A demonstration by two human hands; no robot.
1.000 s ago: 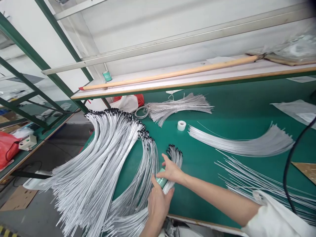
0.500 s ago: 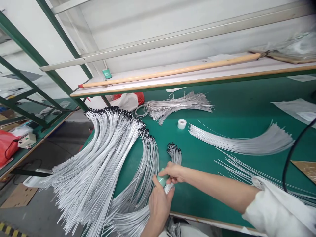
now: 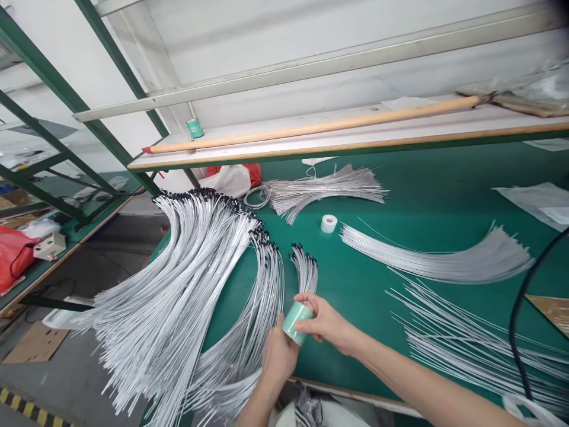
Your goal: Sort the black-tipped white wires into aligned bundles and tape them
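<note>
Near the table's front edge, my right hand (image 3: 326,323) grips a light green roll of tape (image 3: 297,321) between thumb and fingers. Just left of it and below, my left hand (image 3: 280,353) is closed around a small bundle of grey-white wires (image 3: 304,270), partly hidden behind the roll. The black-tipped ends of this bundle point away from me, and its other ends trail toward the lower left. A large heap of similar wires (image 3: 178,296) with black tips lies to the left of my hands.
A white tape roll (image 3: 329,223) stands on the green table (image 3: 355,350). More wires lie at the right (image 3: 444,258), with a tied bundle (image 3: 329,188) behind. Above runs a shelf (image 3: 267,139) bearing a wooden pole (image 3: 320,126). A black cable (image 3: 515,308) hangs at the right.
The green roll has turned more upright in my right hand, showing its side. The black-tipped wire ends have shifted left. My right forearm has swung lower, uncovering loose wires at the right.
</note>
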